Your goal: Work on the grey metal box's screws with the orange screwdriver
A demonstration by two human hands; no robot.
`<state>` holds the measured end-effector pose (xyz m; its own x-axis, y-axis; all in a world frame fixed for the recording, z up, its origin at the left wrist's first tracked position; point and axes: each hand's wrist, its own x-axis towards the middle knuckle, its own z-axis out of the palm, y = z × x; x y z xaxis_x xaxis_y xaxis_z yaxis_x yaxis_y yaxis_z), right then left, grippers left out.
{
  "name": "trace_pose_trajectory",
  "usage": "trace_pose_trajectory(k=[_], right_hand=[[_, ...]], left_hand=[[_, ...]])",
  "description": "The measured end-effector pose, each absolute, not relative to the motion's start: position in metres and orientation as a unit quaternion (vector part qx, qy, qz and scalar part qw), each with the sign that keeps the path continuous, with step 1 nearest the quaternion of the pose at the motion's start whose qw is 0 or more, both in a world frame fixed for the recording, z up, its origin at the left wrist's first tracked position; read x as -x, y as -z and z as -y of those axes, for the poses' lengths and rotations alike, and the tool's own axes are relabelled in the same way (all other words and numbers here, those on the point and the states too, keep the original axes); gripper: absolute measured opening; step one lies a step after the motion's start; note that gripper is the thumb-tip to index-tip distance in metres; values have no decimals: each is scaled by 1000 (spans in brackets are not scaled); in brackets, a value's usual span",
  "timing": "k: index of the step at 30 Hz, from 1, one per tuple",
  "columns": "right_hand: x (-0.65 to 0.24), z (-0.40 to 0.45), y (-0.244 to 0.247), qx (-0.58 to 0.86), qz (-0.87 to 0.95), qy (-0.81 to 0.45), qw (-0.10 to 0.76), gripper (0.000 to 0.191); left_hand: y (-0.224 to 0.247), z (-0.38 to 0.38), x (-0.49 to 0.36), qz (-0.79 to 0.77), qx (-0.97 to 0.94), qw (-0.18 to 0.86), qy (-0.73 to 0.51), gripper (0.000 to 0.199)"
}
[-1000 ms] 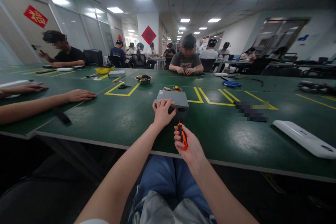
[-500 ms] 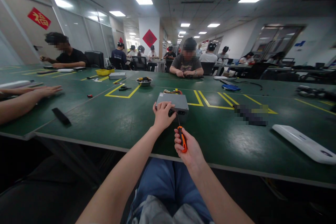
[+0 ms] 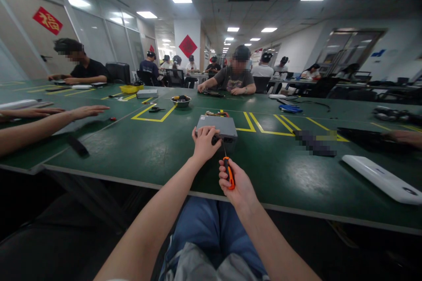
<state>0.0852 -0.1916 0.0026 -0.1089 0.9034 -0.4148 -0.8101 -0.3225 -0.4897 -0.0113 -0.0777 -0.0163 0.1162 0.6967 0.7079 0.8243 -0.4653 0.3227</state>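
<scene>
A grey metal computer power supply (image 3: 221, 124) sits on the green table in front of me, with a bundle of coloured wires (image 3: 216, 114) behind it. My left hand (image 3: 205, 144) grips its near left side, fingers bent over the top and the near face. In my closed right hand (image 3: 242, 184) is a screwdriver (image 3: 228, 173) with an orange and black handle. Its thin shaft points up and away to the near face of the power supply, close to my left thumb. Whether the tip sits in a screw is too small to tell.
On the left are a co-worker's hand (image 3: 90, 112) and a black block (image 3: 78, 145). A metal bowl (image 3: 181, 102) of parts stands farther back. At right lie a white device (image 3: 379, 178), a blurred dark item (image 3: 314, 142) and a black flat object (image 3: 362, 137) beside another hand (image 3: 407, 137).
My hands, the screwdriver and the power supply stay nearly in place. The left co-worker's hand has moved right. A black flat object and a hand have come in at right. The person opposite reaches sideways.
</scene>
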Motion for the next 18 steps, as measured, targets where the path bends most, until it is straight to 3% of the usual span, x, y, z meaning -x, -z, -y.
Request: trace_pose_trajectory(k=[18], right_hand=[[-79, 193, -12, 343, 22, -717, 607, 20]], left_hand=[[16, 78, 11, 507, 743, 77, 429, 26]])
